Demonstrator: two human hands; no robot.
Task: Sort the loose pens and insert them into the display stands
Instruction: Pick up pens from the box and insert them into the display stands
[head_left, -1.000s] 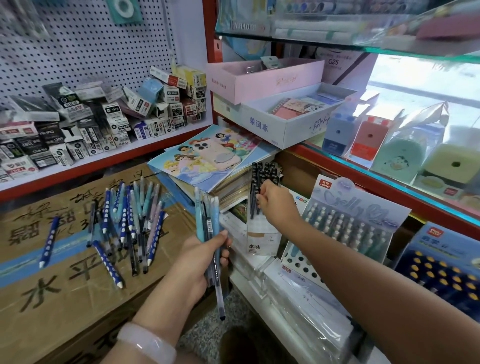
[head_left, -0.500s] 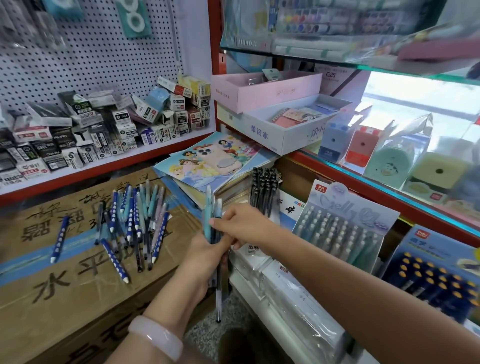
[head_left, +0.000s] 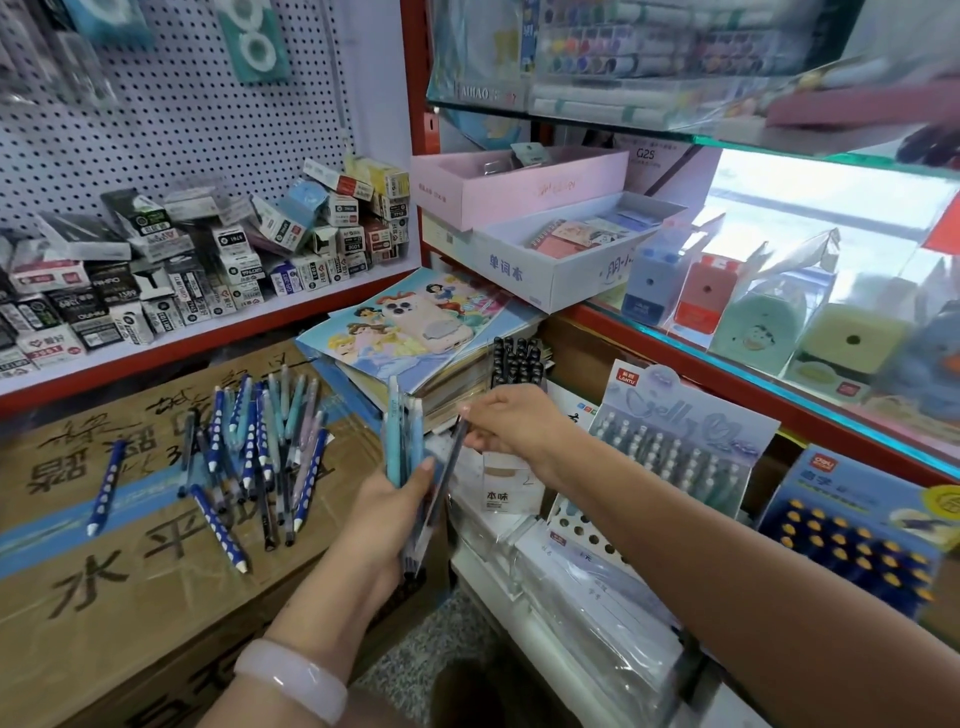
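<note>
Left hand (head_left: 387, 512) grips a bundle of pens (head_left: 402, 441) upright; right hand (head_left: 511, 423) pinches a dark pen (head_left: 451, 457) just beside that bundle; loose pens (head_left: 254, 457) lie left on the cardboard box (head_left: 104, 587).

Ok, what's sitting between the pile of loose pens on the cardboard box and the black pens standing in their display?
In the head view, a stack of notebooks with a phone on top lies between the loose pens and the black pens.

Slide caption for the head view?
Left hand holds a pen bundle while right hand pinches one dark pen.
</note>
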